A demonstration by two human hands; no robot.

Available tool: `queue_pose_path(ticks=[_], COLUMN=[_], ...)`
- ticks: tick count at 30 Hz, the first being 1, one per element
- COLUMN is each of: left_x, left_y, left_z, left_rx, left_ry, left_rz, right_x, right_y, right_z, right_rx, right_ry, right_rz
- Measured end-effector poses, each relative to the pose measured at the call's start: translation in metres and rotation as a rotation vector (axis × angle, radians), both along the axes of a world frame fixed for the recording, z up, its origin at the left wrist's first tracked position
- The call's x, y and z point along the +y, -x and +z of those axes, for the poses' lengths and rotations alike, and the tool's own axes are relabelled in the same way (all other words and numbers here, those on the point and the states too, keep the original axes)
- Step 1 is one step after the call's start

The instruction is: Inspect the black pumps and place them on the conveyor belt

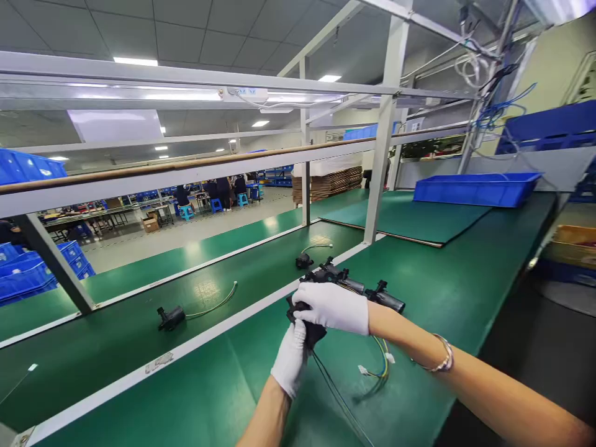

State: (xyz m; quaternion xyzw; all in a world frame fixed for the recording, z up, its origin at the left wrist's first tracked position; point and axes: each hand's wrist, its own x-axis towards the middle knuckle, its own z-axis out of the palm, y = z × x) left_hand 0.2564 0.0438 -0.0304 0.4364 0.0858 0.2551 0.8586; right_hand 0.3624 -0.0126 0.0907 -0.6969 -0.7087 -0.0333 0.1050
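My left hand (292, 354), in a white glove, grips a black plastic part (315, 334) from below. My right hand (333, 305), gloved the same way, closes on its upper end, so much of the part is hidden. Dark thin cables (333, 388) trail from it toward the bottom edge. Just behind my right hand lie several black cylindrical units (385, 298) that look like small motors or pumps. Coloured wires with white connectors (382, 366) show below my right wrist.
On the green belt (116, 335) beyond the white rail (186, 349) lie two similar black units (172, 318) with wires. A metal post (379, 167) rises ahead. A blue bin (477, 189) stands on the bench's far right; blue crates (37, 270) are at left.
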Motion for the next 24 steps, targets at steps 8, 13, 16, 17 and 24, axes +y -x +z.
queue_pose_path(ticks=[8, 13, 16, 17, 24], left_x=[0.012, 0.021, 0.020, 0.019, 0.014], left_y=[0.021, 0.056, 0.073, 0.077, 0.099], left_z=[-0.001, 0.022, 0.032, 0.034, 0.038], left_rx=[-0.082, -0.150, -0.189, -0.202, -0.254], left_ry=[0.330, 0.257, 0.144, 0.106, -0.072], left_rz=[-0.066, -0.126, -0.175, -0.192, -0.241], right_x=[-0.018, -0.041, -0.047, -0.047, -0.052], right_y=[-0.008, 0.010, 0.027, 0.032, 0.054], right_z=[-0.014, -0.052, -0.068, -0.069, -0.054], right_rx=[0.319, 0.436, 0.506, 0.520, 0.612], right_ry=[-0.103, -0.029, 0.020, 0.025, -0.042], right_rz=[-0.157, -0.146, -0.121, -0.112, -0.031])
